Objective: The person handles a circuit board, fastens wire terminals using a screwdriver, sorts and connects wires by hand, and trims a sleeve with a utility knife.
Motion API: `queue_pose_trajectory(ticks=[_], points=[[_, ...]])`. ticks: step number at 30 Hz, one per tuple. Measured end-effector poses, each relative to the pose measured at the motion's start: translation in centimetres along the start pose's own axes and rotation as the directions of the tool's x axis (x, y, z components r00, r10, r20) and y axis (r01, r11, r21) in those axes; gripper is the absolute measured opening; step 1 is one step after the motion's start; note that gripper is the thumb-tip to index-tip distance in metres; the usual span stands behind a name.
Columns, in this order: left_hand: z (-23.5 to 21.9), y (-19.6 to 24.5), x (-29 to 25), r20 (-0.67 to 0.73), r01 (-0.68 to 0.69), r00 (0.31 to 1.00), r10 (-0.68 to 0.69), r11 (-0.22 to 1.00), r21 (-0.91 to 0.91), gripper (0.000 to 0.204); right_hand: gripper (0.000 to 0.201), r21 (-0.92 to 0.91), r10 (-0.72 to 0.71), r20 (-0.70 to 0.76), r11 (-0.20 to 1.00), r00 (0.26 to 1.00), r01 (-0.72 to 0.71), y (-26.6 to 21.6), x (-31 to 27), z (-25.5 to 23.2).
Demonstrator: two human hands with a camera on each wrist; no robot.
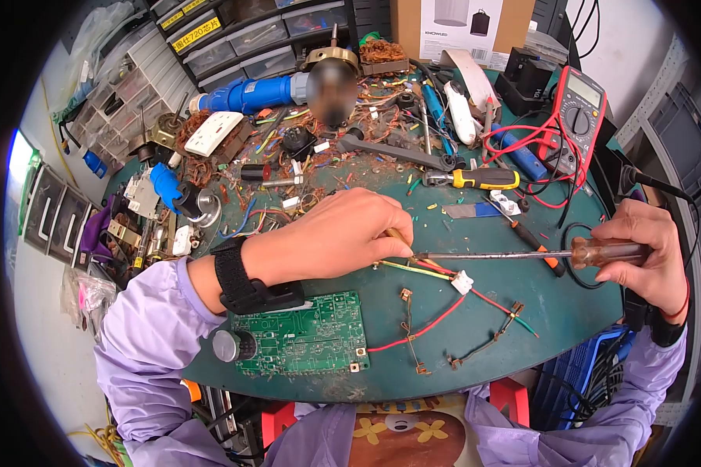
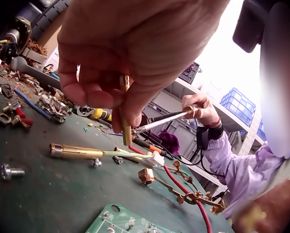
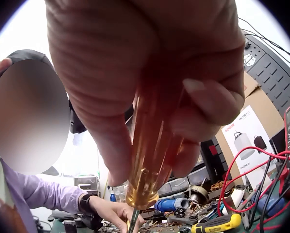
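Observation:
My left hand [image 1: 335,233] pinches a slim brass pin terminal [image 2: 127,133] between thumb and fingers, a red wire running from its lower end. In my right hand [image 1: 650,245] is a screwdriver [image 1: 498,255] with a clear amber handle, gripped by the fingers. Its shaft points left, the tip right at the brass pin. Below lies a white connector [image 1: 463,282] with red, green and yellow-green wires. Another brass pin [image 2: 76,151] lies on the table at the end of the yellow-green wire. Two brass contact strips [image 1: 410,319] rest nearer the table's front.
A green circuit board [image 1: 304,335] lies under my left forearm. Scrap wires and metal parts heap up at the back, beside a blue plug [image 1: 261,93]. Toward the right are a yellow-black handled tool [image 1: 483,179], an orange-black screwdriver [image 1: 539,247] and a red multimeter [image 1: 576,121] with leads.

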State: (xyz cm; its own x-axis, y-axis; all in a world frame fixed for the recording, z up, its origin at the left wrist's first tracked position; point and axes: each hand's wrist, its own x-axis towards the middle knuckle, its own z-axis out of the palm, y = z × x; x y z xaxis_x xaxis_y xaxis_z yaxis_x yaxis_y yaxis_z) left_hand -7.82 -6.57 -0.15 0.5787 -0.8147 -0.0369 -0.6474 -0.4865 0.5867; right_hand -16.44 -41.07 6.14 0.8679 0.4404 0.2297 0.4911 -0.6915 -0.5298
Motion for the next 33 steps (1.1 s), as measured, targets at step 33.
queue_pose_trajectory(ticks=[33], points=[[-0.9,0.1,1.0,0.160,0.216,0.968,-0.194,0.968,-0.128,0.022,0.033,-0.371,-0.089,0.185,0.916,0.979,0.153,-0.9,2.0,1.4]])
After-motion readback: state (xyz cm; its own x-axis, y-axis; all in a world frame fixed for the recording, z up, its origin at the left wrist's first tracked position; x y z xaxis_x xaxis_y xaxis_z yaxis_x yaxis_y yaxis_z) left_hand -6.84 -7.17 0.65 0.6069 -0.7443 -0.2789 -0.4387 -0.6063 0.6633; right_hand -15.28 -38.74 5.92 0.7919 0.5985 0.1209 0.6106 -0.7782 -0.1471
